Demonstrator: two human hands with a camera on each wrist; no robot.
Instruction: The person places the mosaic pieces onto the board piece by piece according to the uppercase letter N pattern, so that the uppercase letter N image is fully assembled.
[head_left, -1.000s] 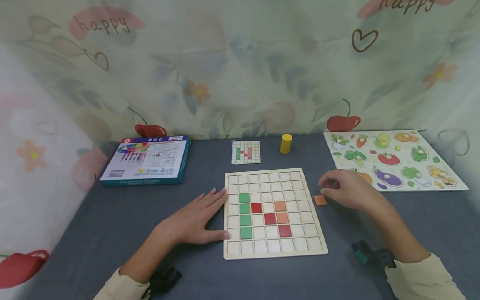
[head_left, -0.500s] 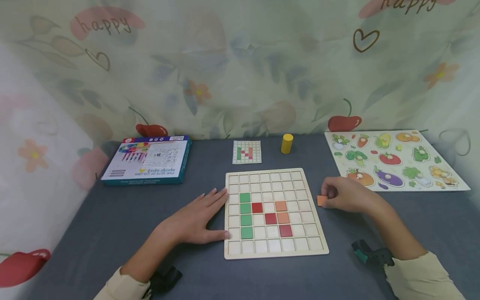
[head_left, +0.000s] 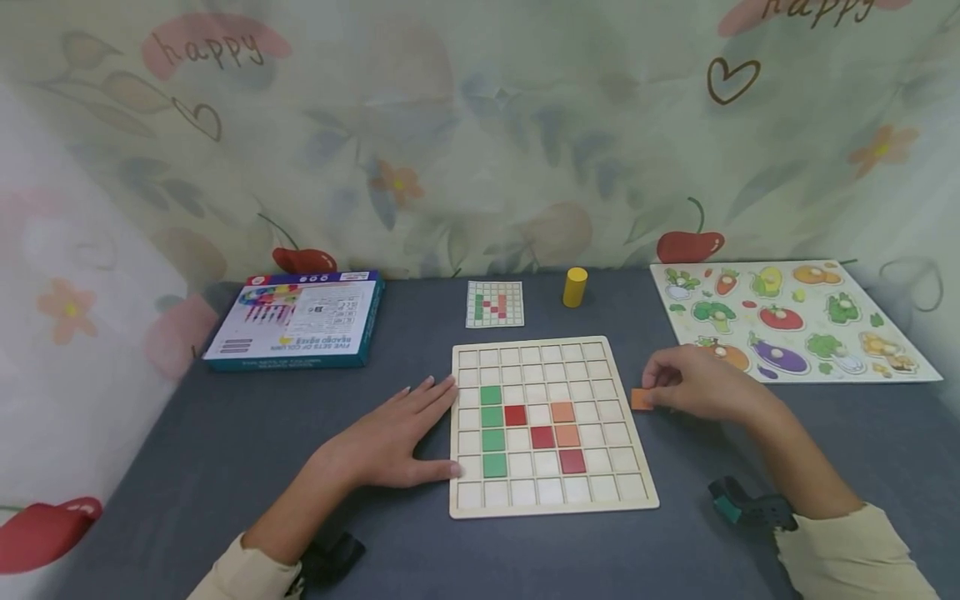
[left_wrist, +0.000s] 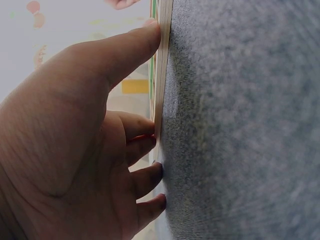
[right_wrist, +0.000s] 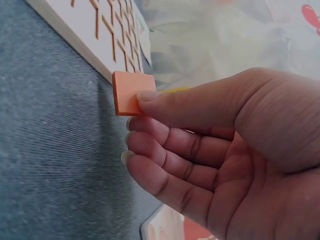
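A wooden grid board (head_left: 553, 492) lies on the dark cloth, with green tiles (head_left: 492, 440), red tiles (head_left: 542, 437) and two orange tiles (head_left: 567, 435) set in its squares. My left hand (head_left: 393, 433) rests at the board's left edge, fingers spread, thumb and fingertips touching it; the left wrist view shows them along its wooden side. Just off the board's right edge, my right hand (head_left: 697, 383) pinches a loose orange tile (right_wrist: 129, 92) between thumb and fingers. In the right wrist view the tile is raised off the cloth, its back partly hidden by the thumb.
Behind the board lie a small pattern card (head_left: 495, 304) and an upright yellow cylinder (head_left: 574, 287). A flat box (head_left: 300, 321) is at the back left. At the back right, a vegetable picture board (head_left: 806, 287) reaches under the right hand's far side.
The right hand has closed its thumb and fingers on the loose orange tile and shifted it slightly. The left hand stays at the board's edge.
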